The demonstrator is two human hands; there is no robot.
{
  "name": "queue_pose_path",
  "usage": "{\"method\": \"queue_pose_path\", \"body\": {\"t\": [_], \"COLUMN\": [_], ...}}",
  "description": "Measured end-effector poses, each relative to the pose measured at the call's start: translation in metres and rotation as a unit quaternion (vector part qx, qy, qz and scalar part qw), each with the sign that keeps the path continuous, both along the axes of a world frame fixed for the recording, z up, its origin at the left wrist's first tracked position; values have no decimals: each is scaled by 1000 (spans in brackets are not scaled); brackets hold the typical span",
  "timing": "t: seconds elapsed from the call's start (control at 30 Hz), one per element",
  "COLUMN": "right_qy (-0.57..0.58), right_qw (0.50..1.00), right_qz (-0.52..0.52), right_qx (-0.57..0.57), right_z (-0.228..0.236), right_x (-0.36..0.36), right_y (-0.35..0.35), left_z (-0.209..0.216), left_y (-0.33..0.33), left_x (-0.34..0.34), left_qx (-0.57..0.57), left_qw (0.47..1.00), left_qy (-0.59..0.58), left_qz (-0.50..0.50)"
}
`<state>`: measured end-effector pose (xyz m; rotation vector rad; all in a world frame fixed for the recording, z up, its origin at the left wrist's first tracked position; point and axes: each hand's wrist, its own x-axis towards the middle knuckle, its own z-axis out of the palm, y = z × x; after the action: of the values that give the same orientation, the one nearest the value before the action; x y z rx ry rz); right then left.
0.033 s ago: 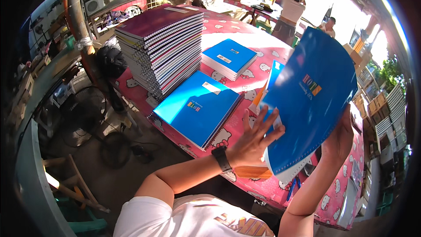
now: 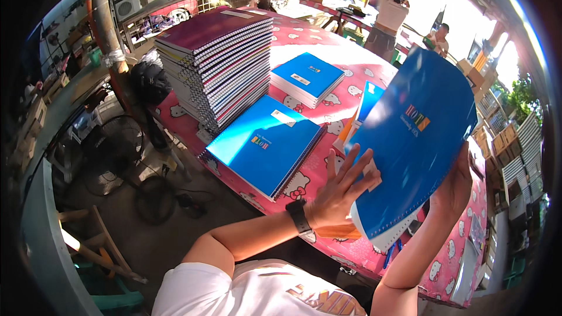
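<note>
A curved blue cover [image 2: 418,134] with a row of punched holes along its lower edge stands tilted up in front of me, with white punched sheets [image 2: 393,235] below it. My right hand [image 2: 452,187] grips its right side, fingers partly hidden behind it. My left hand [image 2: 342,193], with a black watch on the wrist, has its fingers spread against the cover's left edge. Left of it lies a spiral-bound blue notebook [image 2: 263,140]. Behind that notebook rises a tall stack of spiral notebooks [image 2: 216,64] topped by a maroon one. A smaller blue-covered pile [image 2: 307,79] sits farther back.
The table wears a pink cartoon-print cloth [image 2: 298,184]. Blue pens [image 2: 393,251] and a brown wooden piece [image 2: 338,231] are close to my hands. Blue and orange printed items [image 2: 366,99] lie behind the cover. A pole [image 2: 105,41] and fan [image 2: 111,152] stand left; people [image 2: 389,20] are beyond.
The blue cover's top edge has dropped slightly. Both hands keep nearly the same places. A person in the background shows more plainly above the cover.
</note>
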<state>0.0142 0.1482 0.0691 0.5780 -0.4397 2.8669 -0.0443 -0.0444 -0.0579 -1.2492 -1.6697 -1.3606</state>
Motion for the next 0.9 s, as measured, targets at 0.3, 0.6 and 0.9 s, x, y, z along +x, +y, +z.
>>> {"method": "queue_pose_path", "body": {"t": [0.3,0.6,0.9], "right_qy": [-159,-162,-151], "right_qw": [599,764,815], "right_qz": [-562,-392,-338], "right_qx": [548,485,446], "right_z": [-65,-102,-123], "right_x": [14,54,49], "right_y": [34,42,70], "left_z": [61,37,47], "left_y": [-58,-34,-31], "left_x": [-12,-17,7], "left_qx": [198,154,107], "left_qw": [883,899,916], "left_qy": [-379,-358,-349], "left_qz": [-196,-199,-163]}}
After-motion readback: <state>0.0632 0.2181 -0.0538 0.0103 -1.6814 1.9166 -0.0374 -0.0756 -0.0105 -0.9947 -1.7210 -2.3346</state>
